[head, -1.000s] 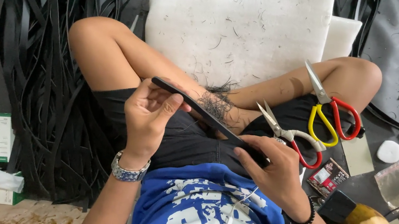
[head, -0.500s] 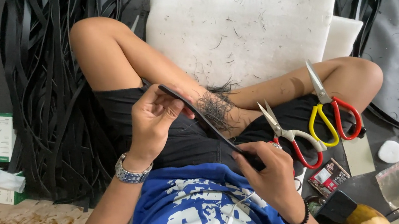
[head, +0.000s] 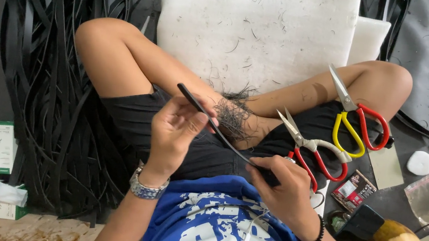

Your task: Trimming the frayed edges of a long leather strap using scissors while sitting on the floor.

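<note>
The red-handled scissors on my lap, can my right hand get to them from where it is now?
Probably yes. The red-handled scissors lie uncovered on the lap, right beside the right hand, with nothing between them. But that hand is pinching one end of the black strip, so it would likely have to let go first.

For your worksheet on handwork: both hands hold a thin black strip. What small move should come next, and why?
Probably draw the black strip taut: the left hand pinches its upper end, the right hand grips the lower, and scissors lie untouched beside.
</note>
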